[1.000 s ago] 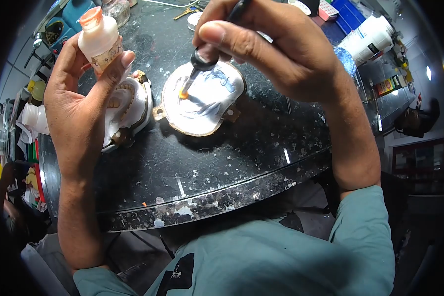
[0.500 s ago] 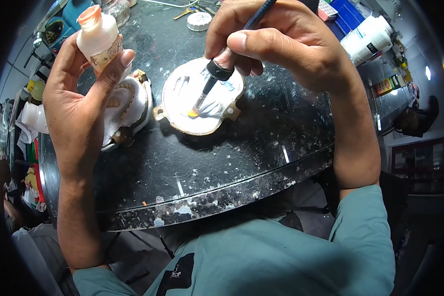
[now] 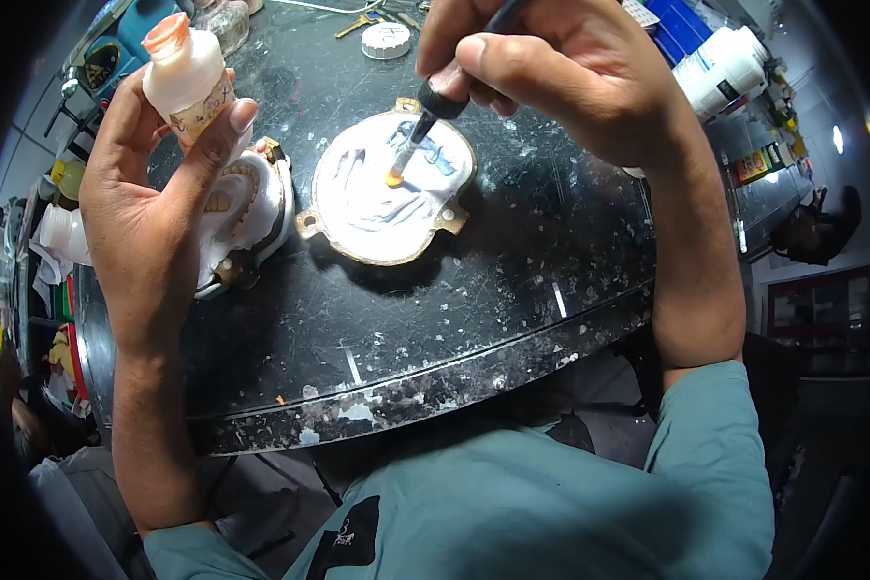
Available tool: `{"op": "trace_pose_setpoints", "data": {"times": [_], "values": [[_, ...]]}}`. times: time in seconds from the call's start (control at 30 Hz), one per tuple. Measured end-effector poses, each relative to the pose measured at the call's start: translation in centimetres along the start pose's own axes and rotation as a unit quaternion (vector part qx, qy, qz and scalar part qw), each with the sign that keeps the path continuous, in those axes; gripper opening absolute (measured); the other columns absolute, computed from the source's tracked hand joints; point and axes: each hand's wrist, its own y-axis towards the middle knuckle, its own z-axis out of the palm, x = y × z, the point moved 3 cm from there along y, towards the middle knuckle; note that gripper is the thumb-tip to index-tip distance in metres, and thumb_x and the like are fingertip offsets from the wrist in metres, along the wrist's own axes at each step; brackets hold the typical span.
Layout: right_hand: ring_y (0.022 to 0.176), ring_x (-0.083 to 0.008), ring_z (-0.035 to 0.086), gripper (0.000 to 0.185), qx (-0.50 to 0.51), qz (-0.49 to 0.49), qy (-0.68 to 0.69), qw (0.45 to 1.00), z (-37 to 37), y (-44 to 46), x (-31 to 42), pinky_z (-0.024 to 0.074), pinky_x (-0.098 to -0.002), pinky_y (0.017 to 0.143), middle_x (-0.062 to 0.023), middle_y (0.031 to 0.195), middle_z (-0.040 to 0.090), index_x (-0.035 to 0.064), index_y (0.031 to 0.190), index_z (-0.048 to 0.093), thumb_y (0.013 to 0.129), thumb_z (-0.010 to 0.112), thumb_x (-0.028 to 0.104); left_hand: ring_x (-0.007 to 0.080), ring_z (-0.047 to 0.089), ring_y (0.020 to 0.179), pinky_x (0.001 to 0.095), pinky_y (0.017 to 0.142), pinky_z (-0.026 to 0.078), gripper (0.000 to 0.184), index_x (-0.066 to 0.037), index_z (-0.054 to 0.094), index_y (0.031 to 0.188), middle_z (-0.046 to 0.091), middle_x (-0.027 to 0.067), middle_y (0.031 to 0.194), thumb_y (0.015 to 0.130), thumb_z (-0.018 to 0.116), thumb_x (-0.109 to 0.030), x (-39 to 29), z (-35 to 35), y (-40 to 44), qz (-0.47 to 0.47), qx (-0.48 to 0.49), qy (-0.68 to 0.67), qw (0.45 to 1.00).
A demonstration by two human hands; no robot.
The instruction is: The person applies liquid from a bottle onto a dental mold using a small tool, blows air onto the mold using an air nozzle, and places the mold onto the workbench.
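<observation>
A white bottle (image 3: 186, 82) with an orange-stained neck and a handwritten label is gripped upright, slightly tilted, in my left hand (image 3: 150, 213). My right hand (image 3: 570, 82) is closed round a dark-handled brush (image 3: 418, 128). The brush's orange tip touches, or hovers just over, the white plaster surface of a round metal-rimmed mould half (image 3: 385, 217), which shows grey-blue streaks. Beside my left hand, partly hidden by it, sits another mould half (image 3: 246, 208) with plaster and a row of teeth.
A white cap (image 3: 387, 41) and keys (image 3: 360, 24) lie at the back. Behind my right hand are a large white container (image 3: 720, 75) and a blue box (image 3: 683, 29). An open white bottle (image 3: 60, 232) lies at the left. The black table's worn edge (image 3: 425, 396) runs in front.
Over the plaster the brush has moved, first toward me, then back away, with my right hand shifting slightly right. The left hand and bottle have shifted slightly left.
</observation>
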Motion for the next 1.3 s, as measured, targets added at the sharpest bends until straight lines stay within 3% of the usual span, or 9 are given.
{"op": "trace_pose_setpoints", "data": {"times": [0.1,0.33,0.37,0.5,0.77,0.97,1.1,1.2,1.3], "values": [[0.082,-0.0168,0.068,0.018,0.046,-0.010,-0.035,0.998,-1.3,-0.1,0.3,0.0547,-0.0315,0.076,-0.0073,0.088,0.073,0.0003,0.102,0.071,0.093,0.060,0.012,0.0162,0.069,0.108,0.0341,0.095,0.055,0.045,-0.005,0.065,0.128,0.074,0.0072,0.113,0.089,0.082,-0.021,0.0,0.0,0.1,0.010,0.005,0.001,1.000],[0.082,-0.0158,0.067,0.022,0.016,0.063,0.020,0.998,-0.8,-0.1,1.2,0.0543,-0.0303,0.077,-0.0073,0.089,0.071,-0.0033,0.106,0.070,0.092,0.058,0.008,0.0160,0.068,0.108,0.0343,0.095,0.055,0.042,-0.005,0.066,0.126,0.074,0.0069,0.113,0.090,0.081,-0.020,-0.1,0.1,0.0,0.010,0.010,-0.002,1.000],[0.082,-0.0161,0.067,0.023,0.077,0.050,-0.007,0.996,-1.7,0.2,2.4,0.0547,-0.0307,0.077,-0.0075,0.090,0.071,-0.0036,0.108,0.070,0.093,0.057,0.008,0.0160,0.068,0.108,0.0344,0.095,0.055,0.042,-0.005,0.066,0.126,0.074,0.0070,0.113,0.090,0.081,-0.020,-0.1,0.0,0.1,0.013,0.010,0.002,1.000],[0.086,-0.0171,0.070,0.024,0.008,0.047,0.015,0.999,-0.1,0.1,0.6,0.0560,-0.0313,0.079,-0.0090,0.092,0.073,-0.0037,0.109,0.070,0.093,0.057,0.009,0.0163,0.068,0.108,0.0348,0.095,0.055,0.044,-0.005,0.066,0.126,0.074,0.0072,0.114,0.089,0.082,-0.020,0.0,-0.1,0.2,0.027,0.016,0.009,0.999],[0.090,-0.0174,0.073,0.024,0.043,-0.015,-0.042,0.998,-1.1,0.1,-0.6,0.0588,-0.0319,0.081,-0.0105,0.096,0.076,-0.0008,0.111,0.073,0.092,0.066,0.012,0.0177,0.068,0.110,0.0361,0.096,0.056,0.047,-0.005,0.065,0.128,0.074,0.0078,0.116,0.089,0.083,-0.022,0.1,-0.2,0.1,0.024,0.006,0.015,1.000],[0.080,-0.0128,0.070,0.020,0.075,0.109,-0.010,0.991,-1.6,0.6,2.6,0.0570,-0.0278,0.072,-0.0083,0.096,0.077,0.0010,0.109,0.074,0.095,0.064,0.012,0.0225,0.066,0.120,0.0377,0.104,0.053,0.054,-0.002,0.054,0.143,0.071,0.0148,0.126,0.094,0.075,-0.015,0.2,-0.5,0.1,0.016,0.037,0.037,0.999],[0.078,-0.0121,0.069,0.021,0.066,0.059,-0.096,0.991,-0.6,0.4,3.3,0.0562,-0.0263,0.069,-0.0095,0.095,0.077,-0.0005,0.108,0.074,0.097,0.063,0.012,0.0224,0.066,0.120,0.0375,0.104,0.053,0.053,-0.001,0.055,0.142,0.071,0.0147,0.126,0.095,0.075,-0.015,0.3,-0.6,0.2,0.030,0.051,0.052,0.997],[0.081,-0.0146,0.070,0.022,0.054,0.060,0.029,0.996,-0.7,0.0,1.7,0.0572,-0.0294,0.074,-0.0102,0.095,0.076,-0.0019,0.109,0.073,0.097,0.062,0.013,0.0221,0.066,0.120,0.0375,0.105,0.053,0.052,-0.001,0.055,0.142,0.071,0.0146,0.126,0.095,0.074,-0.014,0.4,-0.6,0.1,0.022,0.044,0.034,0.998],[0.088,-0.0176,0.070,0.023,0.015,-0.020,-0.021,0.999,0.0,0.3,1.4,0.0567,-0.0318,0.081,-0.0108,0.097,0.075,-0.0027,0.110,0.072,0.098,0.062,0.014,0.0219,0.066,0.120,0.0375,0.105,0.053,0.052,-0.001,0.055,0.142,0.071,0.0147,0.126,0.095,0.074,-0.013,0.4,-0.6,0.1,0.027,0.046,0.048,0.997]]}}
